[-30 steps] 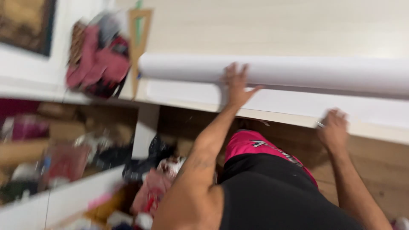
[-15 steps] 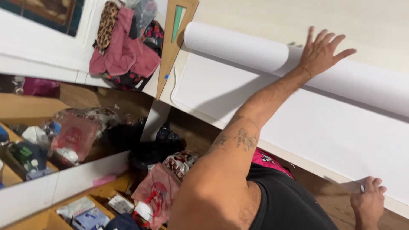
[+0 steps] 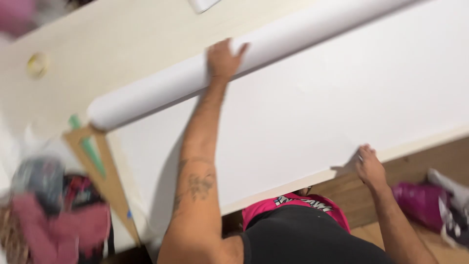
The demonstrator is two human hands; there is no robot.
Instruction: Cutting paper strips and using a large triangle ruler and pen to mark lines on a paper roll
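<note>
A large roll of white paper lies across a pale wooden table, with a wide sheet unrolled from it toward me. My left hand rests flat on top of the roll, fingers spread. My right hand presses the near edge of the sheet at the table's front edge, fingers bent onto it.
A wooden triangle ruler with a green strip lies at the table's left end. A roll of tape sits far left on the table. Pink and dark clothes are heaped at lower left. A pink bag lies on the floor at right.
The view has swung down and to the right. The sheet now lies further unrolled, with the roll farther from me. My left hand stays on the roll, my right on the sheet's near edge.
</note>
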